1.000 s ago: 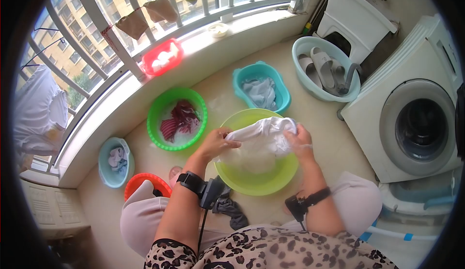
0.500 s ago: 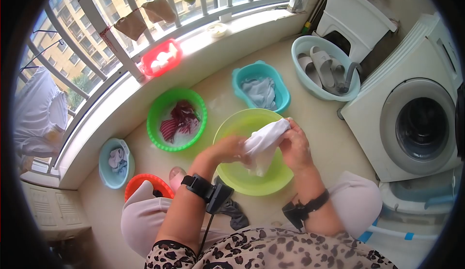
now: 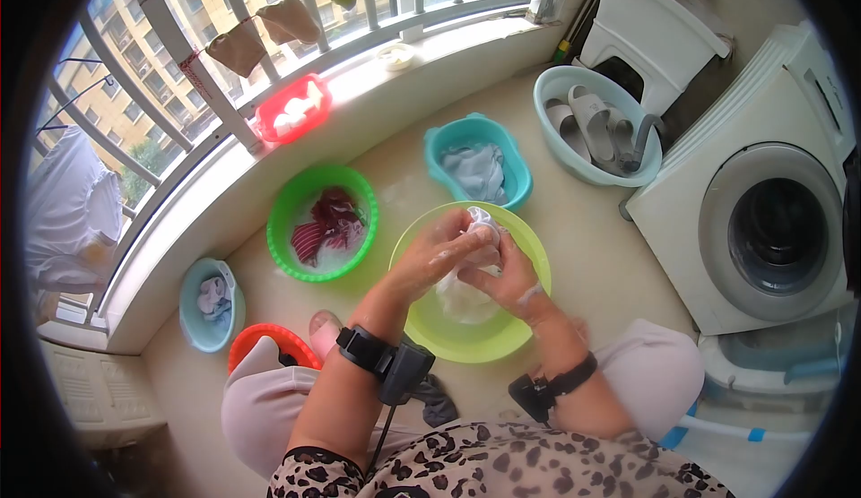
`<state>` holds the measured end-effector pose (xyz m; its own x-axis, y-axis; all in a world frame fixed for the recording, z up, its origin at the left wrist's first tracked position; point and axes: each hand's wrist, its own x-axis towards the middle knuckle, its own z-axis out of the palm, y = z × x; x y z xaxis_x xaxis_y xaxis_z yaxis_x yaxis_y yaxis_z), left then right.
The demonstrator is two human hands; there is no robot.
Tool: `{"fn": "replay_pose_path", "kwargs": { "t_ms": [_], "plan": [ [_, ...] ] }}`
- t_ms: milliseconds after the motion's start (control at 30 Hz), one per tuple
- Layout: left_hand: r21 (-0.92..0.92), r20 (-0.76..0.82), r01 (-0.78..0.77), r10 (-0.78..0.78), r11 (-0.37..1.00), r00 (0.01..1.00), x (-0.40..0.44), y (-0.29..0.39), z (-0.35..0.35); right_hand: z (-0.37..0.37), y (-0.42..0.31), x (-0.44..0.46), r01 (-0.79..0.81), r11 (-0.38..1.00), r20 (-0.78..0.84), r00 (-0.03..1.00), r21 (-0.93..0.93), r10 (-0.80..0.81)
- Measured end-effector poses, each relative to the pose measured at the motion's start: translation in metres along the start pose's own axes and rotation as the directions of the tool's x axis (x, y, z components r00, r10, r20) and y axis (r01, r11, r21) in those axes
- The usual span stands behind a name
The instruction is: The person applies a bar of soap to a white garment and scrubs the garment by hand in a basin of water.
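Above a yellow-green basin (image 3: 421,337), a wet white cloth garment (image 3: 465,296) is bunched between both hands and hangs down into the bowl. My left hand (image 3: 439,251) grips the cloth from the left, fingers curled and wet with a little foam. From the other side my right hand (image 3: 504,274) has its fingers wrapped round the same cloth, with suds on the wrist. The hands are close together, and part of the cloth pokes up above them. What kind of garment it is cannot be made out.
Around stand a green basin (image 3: 276,251) with a dark red striped cloth, a teal basin (image 3: 520,189) with pale cloth, a light-blue basin (image 3: 190,323), a red basin (image 3: 242,346), and a basin (image 3: 544,121) holding slippers. A washing machine (image 3: 717,202) is at right.
My hands have come together over the basin. The white cloth, stretched out between them before, is now gathered up in both hands, with its lower part hanging in the bowl.
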<state>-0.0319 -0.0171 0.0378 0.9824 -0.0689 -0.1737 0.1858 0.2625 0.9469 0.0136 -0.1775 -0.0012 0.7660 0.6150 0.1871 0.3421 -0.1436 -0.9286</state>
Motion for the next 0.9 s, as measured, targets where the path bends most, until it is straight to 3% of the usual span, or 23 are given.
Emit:
{"fn": "replay_pose_path", "kwargs": {
  "t_ms": [33,100,133,333,467,533,567,600,633,667,700,733,767,833,867,900],
  "plan": [
    [0.054,0.013,0.034,-0.035,0.998,0.999,0.003,-0.001,0.001,-0.003,0.004,-0.001,-0.142,0.959,-0.020,0.988,0.245,0.151],
    [0.043,0.030,-0.056,0.054,0.998,0.998,0.008,-0.017,-0.008,-0.008,0.014,-0.001,-0.350,0.648,0.057,0.902,0.677,0.428],
    [0.039,0.038,-0.099,0.098,0.994,0.994,0.008,-0.021,-0.012,-0.011,0.009,0.000,-0.264,0.564,-0.009,0.901,0.783,0.435],
    [-0.080,-0.032,0.105,-0.107,0.991,0.994,0.008,-0.039,-0.031,-0.016,0.015,0.004,-0.073,0.426,-0.110,0.914,0.902,0.390],
    [-0.321,-0.113,0.155,-0.200,0.934,0.973,0.009,-0.028,-0.009,-0.013,0.007,0.007,-0.056,0.348,-0.122,0.874,0.936,0.469],
    [-0.335,-0.140,0.161,-0.218,0.928,0.966,0.009,-0.025,0.006,-0.005,0.021,0.006,-0.032,0.392,-0.172,0.864,0.919,0.473],
    [-0.059,-0.204,0.040,-0.051,0.997,0.978,0.008,-0.032,0.020,-0.002,0.019,0.007,-0.021,0.416,-0.197,0.858,0.909,0.475],
    [0.223,-0.217,-0.077,0.126,0.972,0.968,0.007,-0.042,0.039,-0.001,0.016,0.007,-0.034,0.437,-0.224,0.823,0.899,0.523],
    [0.487,-0.179,-0.179,0.298,0.855,0.938,0.006,-0.050,0.057,-0.002,0.030,0.004,-0.094,0.426,-0.202,0.776,0.900,0.598],
    [0.723,-0.028,-0.375,0.567,0.581,0.824,0.000,-0.044,0.079,-0.004,0.050,-0.004,-0.178,0.228,0.041,0.863,0.957,0.504],
    [0.850,0.195,-0.486,0.734,0.205,0.651,-0.007,-0.036,0.093,0.010,0.047,-0.007,-0.174,0.221,0.021,0.827,0.960,0.562],
    [0.859,0.078,-0.409,0.711,0.307,0.699,0.000,-0.054,0.082,0.024,0.044,-0.011,-0.169,0.214,0.000,0.787,0.962,0.618],
    [0.885,-0.173,-0.187,0.672,0.427,0.720,0.014,-0.067,0.059,0.038,0.040,-0.015,-0.163,0.209,-0.020,0.742,0.964,0.670],
    [0.880,-0.220,-0.143,0.654,0.454,0.724,0.014,-0.070,0.055,0.068,0.024,-0.016,-0.183,0.309,-0.161,0.556,0.933,0.816],
    [0.879,-0.243,-0.119,0.648,0.462,0.722,0.013,-0.068,0.053,0.054,0.020,-0.017,-0.258,0.317,-0.101,0.610,0.913,0.786],
    [0.839,-0.180,-0.226,0.644,0.496,0.744,0.006,-0.068,0.066,0.044,0.014,-0.015,-0.194,0.341,-0.126,0.677,0.920,0.725]
  ]
}}
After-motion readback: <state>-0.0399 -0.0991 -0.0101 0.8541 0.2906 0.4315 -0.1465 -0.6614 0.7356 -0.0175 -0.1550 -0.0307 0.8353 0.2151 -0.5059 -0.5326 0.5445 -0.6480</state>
